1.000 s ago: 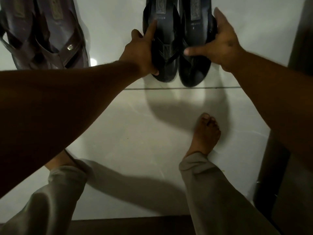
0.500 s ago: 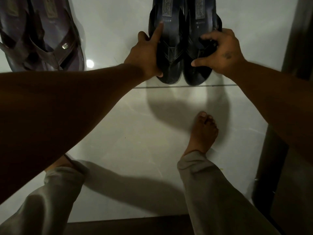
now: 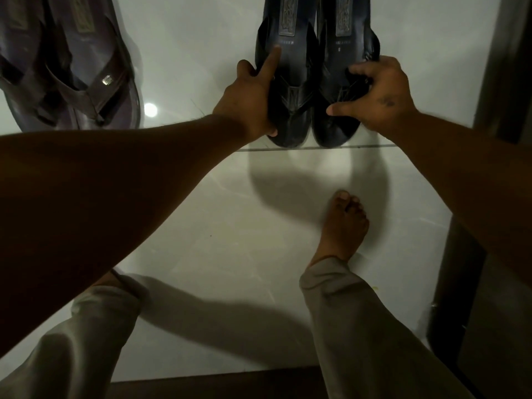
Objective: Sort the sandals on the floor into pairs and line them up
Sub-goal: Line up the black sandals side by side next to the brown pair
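Both hands square a black pair at the floor's far edge: left hand (image 3: 247, 102) grips the left sandal (image 3: 288, 82), right hand (image 3: 380, 96) clasps the right sandal (image 3: 342, 82); level toes would finish it.

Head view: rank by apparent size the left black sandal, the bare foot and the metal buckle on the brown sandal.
1. Left black sandal, though its top is cut off by the frame.
2. Bare foot, nearer the camera, so the gap is unsure.
3. Metal buckle, clearly smallest.
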